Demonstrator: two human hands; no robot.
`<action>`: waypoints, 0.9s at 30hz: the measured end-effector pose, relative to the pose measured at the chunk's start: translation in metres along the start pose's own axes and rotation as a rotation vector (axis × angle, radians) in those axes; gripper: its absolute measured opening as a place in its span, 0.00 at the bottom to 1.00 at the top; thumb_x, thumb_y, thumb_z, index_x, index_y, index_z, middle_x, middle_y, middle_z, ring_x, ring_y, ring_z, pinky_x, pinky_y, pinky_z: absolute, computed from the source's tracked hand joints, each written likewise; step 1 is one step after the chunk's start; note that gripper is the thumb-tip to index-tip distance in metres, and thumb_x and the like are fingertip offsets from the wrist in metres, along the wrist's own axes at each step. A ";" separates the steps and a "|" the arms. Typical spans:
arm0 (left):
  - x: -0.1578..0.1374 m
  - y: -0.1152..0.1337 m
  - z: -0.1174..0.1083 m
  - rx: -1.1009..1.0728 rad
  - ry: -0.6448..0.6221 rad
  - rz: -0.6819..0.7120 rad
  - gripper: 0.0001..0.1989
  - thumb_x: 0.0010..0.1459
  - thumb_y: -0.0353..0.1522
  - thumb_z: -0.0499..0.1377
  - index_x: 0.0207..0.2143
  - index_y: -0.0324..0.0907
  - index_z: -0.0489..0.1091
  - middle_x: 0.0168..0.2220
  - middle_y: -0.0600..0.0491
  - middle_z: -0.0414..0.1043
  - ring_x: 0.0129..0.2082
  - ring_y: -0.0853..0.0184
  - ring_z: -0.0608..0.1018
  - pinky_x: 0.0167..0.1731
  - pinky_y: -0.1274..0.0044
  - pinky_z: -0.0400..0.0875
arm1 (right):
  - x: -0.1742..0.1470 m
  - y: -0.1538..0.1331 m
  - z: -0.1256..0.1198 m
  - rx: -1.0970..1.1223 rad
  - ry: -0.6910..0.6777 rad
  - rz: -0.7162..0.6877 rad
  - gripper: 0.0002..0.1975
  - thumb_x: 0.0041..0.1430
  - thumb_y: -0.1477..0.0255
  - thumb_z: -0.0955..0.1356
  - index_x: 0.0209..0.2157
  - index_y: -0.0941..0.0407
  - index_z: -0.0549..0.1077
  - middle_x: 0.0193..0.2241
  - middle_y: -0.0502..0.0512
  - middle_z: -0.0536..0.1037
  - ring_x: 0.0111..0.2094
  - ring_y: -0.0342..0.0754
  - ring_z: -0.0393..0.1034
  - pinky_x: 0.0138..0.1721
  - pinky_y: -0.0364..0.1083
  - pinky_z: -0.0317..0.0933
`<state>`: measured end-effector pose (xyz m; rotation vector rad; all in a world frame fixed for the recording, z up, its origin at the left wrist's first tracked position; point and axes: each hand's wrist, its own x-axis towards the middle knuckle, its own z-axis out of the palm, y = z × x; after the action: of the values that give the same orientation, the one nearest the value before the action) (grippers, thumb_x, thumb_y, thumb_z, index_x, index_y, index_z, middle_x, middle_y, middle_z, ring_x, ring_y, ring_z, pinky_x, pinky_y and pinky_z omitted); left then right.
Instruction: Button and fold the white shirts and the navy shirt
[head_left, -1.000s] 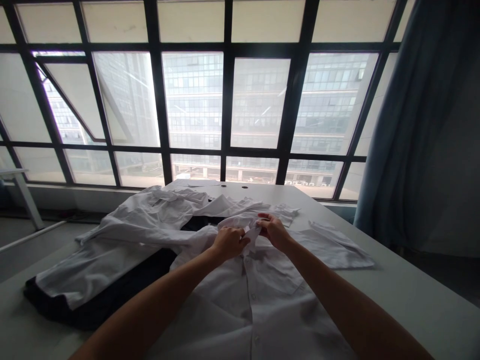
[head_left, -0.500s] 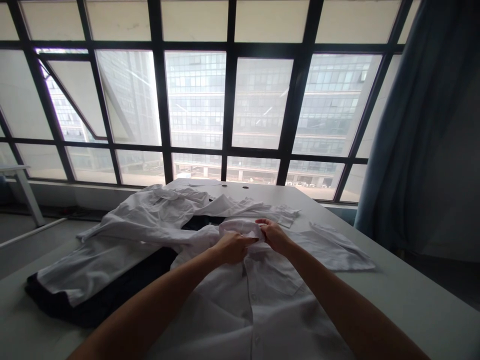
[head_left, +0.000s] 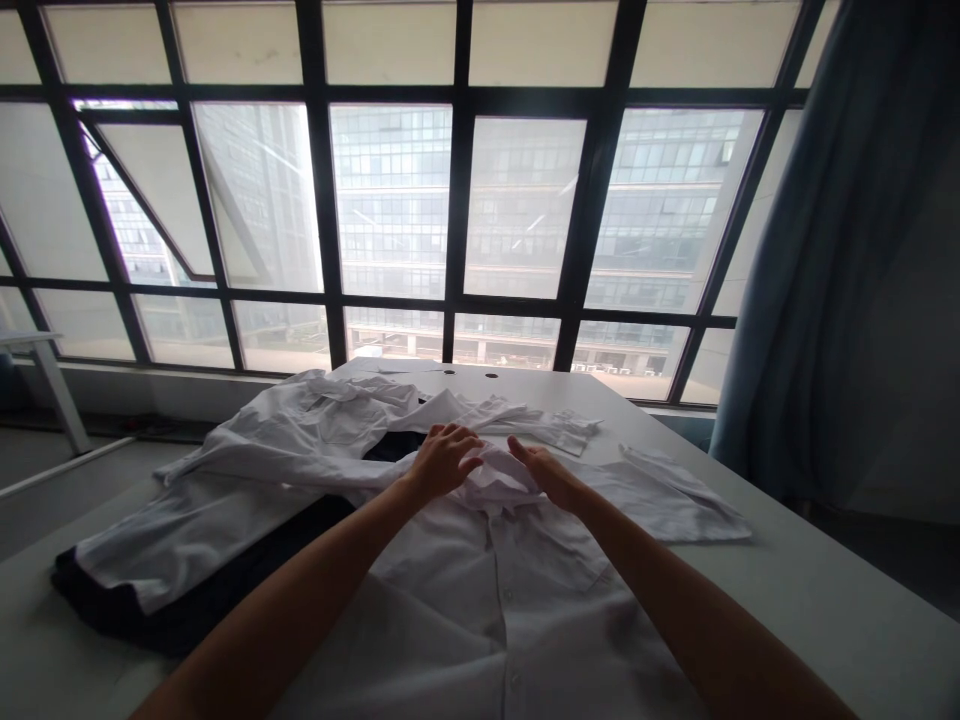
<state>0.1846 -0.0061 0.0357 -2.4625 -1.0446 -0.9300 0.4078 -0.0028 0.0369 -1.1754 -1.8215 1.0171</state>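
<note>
A white button-up shirt lies front up across the table, its button line running toward me and its sleeves out to the sides. My left hand rests over the left side of the shirt's collar, fingers spread and thumb apart. On the collar's right side is my right hand, its thumb raised and apart; its other fingers are mostly hidden behind the hand and cloth. The collar stands up in loose folds between the two hands.
More white shirts lie crumpled at the left and back, with dark cloth under them. The white table stretches toward the windows. A blue-grey curtain hangs at right, and a white table leg stands at far left.
My left hand has let go of the collar and moved up and left, its fingers spreading. My right hand's pinch has opened. The collar now sits lower and looser.
</note>
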 end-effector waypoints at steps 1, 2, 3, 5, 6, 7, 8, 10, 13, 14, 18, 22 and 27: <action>-0.002 -0.004 0.001 -0.005 -0.028 -0.015 0.09 0.63 0.34 0.59 0.45 0.45 0.74 0.47 0.50 0.76 0.48 0.60 0.75 0.51 0.64 0.65 | -0.001 -0.001 0.000 -0.021 -0.013 0.007 0.33 0.56 0.41 0.60 0.29 0.59 0.76 0.21 0.52 0.71 0.20 0.43 0.59 0.22 0.42 0.50; -0.003 -0.007 0.003 -0.009 -0.043 -0.038 0.09 0.62 0.34 0.60 0.45 0.45 0.74 0.48 0.50 0.76 0.49 0.60 0.75 0.52 0.64 0.64 | -0.002 -0.002 -0.001 -0.038 -0.023 0.012 0.33 0.55 0.41 0.62 0.29 0.59 0.76 0.20 0.51 0.70 0.20 0.42 0.58 0.22 0.42 0.49; -0.005 -0.010 0.005 -0.011 -0.044 -0.068 0.12 0.62 0.35 0.60 0.47 0.45 0.73 0.50 0.49 0.75 0.51 0.58 0.75 0.53 0.63 0.64 | -0.002 -0.002 -0.001 -0.058 -0.033 0.005 0.32 0.52 0.41 0.65 0.28 0.59 0.76 0.19 0.49 0.69 0.20 0.41 0.57 0.22 0.41 0.48; -0.007 -0.013 0.009 -0.025 -0.040 -0.129 0.21 0.60 0.38 0.61 0.55 0.44 0.69 0.56 0.46 0.71 0.55 0.55 0.72 0.53 0.62 0.64 | -0.001 0.000 -0.002 -0.116 -0.048 -0.051 0.29 0.48 0.44 0.69 0.27 0.59 0.76 0.19 0.48 0.67 0.21 0.41 0.56 0.22 0.41 0.47; -0.007 -0.015 0.011 -0.042 -0.050 -0.154 0.23 0.60 0.39 0.62 0.57 0.43 0.67 0.56 0.45 0.70 0.55 0.54 0.72 0.54 0.62 0.64 | -0.001 0.001 -0.002 -0.140 -0.052 -0.079 0.27 0.47 0.46 0.71 0.26 0.59 0.75 0.19 0.48 0.67 0.21 0.41 0.56 0.22 0.41 0.48; -0.007 -0.015 0.011 -0.064 -0.068 -0.175 0.23 0.60 0.39 0.62 0.57 0.43 0.68 0.55 0.44 0.72 0.55 0.55 0.73 0.54 0.63 0.64 | 0.000 0.003 -0.003 -0.160 -0.050 -0.105 0.25 0.46 0.48 0.72 0.25 0.59 0.75 0.19 0.48 0.67 0.21 0.41 0.56 0.23 0.41 0.48; -0.007 -0.016 0.011 -0.086 -0.088 -0.191 0.22 0.60 0.38 0.61 0.55 0.42 0.69 0.52 0.45 0.74 0.53 0.56 0.75 0.53 0.64 0.65 | 0.001 0.004 -0.004 -0.181 -0.044 -0.127 0.24 0.46 0.50 0.72 0.23 0.59 0.74 0.19 0.48 0.67 0.22 0.41 0.56 0.23 0.41 0.49; -0.006 -0.017 0.009 -0.119 -0.118 -0.206 0.15 0.61 0.36 0.61 0.48 0.42 0.75 0.45 0.47 0.78 0.47 0.58 0.78 0.51 0.68 0.67 | 0.001 0.007 -0.007 -0.242 -0.016 -0.167 0.21 0.47 0.54 0.72 0.21 0.59 0.72 0.19 0.48 0.67 0.22 0.41 0.56 0.23 0.41 0.49; -0.003 -0.018 0.000 -0.117 -0.128 -0.238 0.09 0.61 0.37 0.61 0.37 0.43 0.78 0.38 0.50 0.79 0.39 0.62 0.79 0.43 0.74 0.70 | 0.002 0.011 -0.013 -0.337 0.033 -0.189 0.17 0.50 0.59 0.70 0.19 0.58 0.72 0.19 0.49 0.68 0.21 0.42 0.58 0.23 0.42 0.50; -0.003 -0.018 -0.003 -0.101 -0.125 -0.257 0.09 0.61 0.37 0.61 0.35 0.43 0.78 0.37 0.50 0.79 0.38 0.63 0.79 0.40 0.75 0.70 | 0.002 0.013 -0.016 -0.368 0.057 -0.190 0.15 0.51 0.61 0.70 0.20 0.58 0.73 0.19 0.49 0.69 0.21 0.43 0.59 0.24 0.42 0.51; -0.003 -0.021 -0.012 -0.005 -0.077 -0.299 0.09 0.62 0.37 0.60 0.35 0.43 0.78 0.37 0.50 0.77 0.40 0.62 0.78 0.36 0.77 0.68 | 0.004 0.020 -0.026 -0.509 0.205 -0.202 0.10 0.51 0.66 0.69 0.22 0.56 0.77 0.18 0.51 0.72 0.22 0.45 0.63 0.26 0.42 0.53; -0.006 -0.025 -0.014 0.049 -0.030 -0.320 0.12 0.64 0.38 0.57 0.33 0.42 0.77 0.36 0.49 0.75 0.41 0.61 0.76 0.33 0.77 0.67 | 0.005 0.024 -0.034 -0.503 0.252 -0.178 0.10 0.52 0.67 0.68 0.25 0.56 0.79 0.17 0.51 0.73 0.21 0.46 0.64 0.26 0.43 0.53; -0.005 -0.028 -0.011 -0.028 0.027 -0.456 0.15 0.65 0.37 0.53 0.28 0.40 0.70 0.35 0.48 0.72 0.39 0.61 0.75 0.34 0.76 0.66 | 0.002 0.023 -0.041 -0.274 0.006 -0.174 0.17 0.57 0.59 0.66 0.33 0.57 0.80 0.27 0.53 0.79 0.29 0.50 0.70 0.33 0.45 0.61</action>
<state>0.1566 0.0054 0.0413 -2.2634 -1.6331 -1.1063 0.4515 0.0143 0.0338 -1.1503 -2.0656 0.6803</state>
